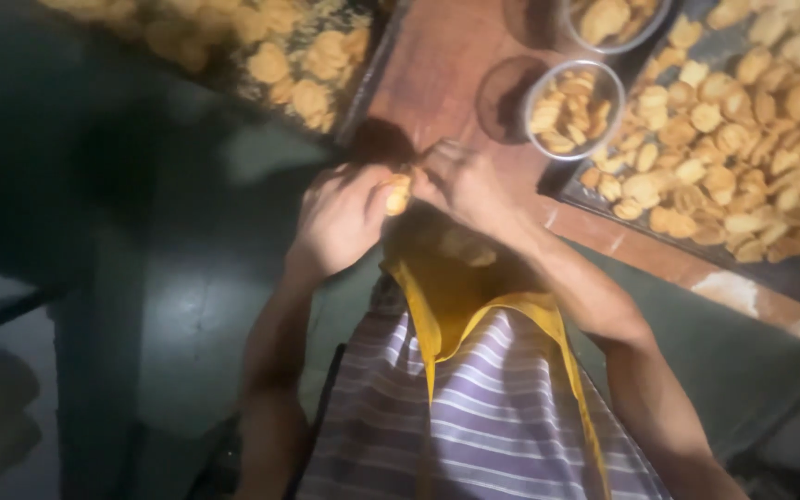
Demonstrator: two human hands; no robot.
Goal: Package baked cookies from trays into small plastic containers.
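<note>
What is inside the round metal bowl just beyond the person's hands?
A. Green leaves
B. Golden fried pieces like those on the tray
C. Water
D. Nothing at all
B: the metal bowl holds a heap of golden-brown fried pieces, matching those spread over the tray on its right; the left hand and right hand meet around one such piece.
</note>
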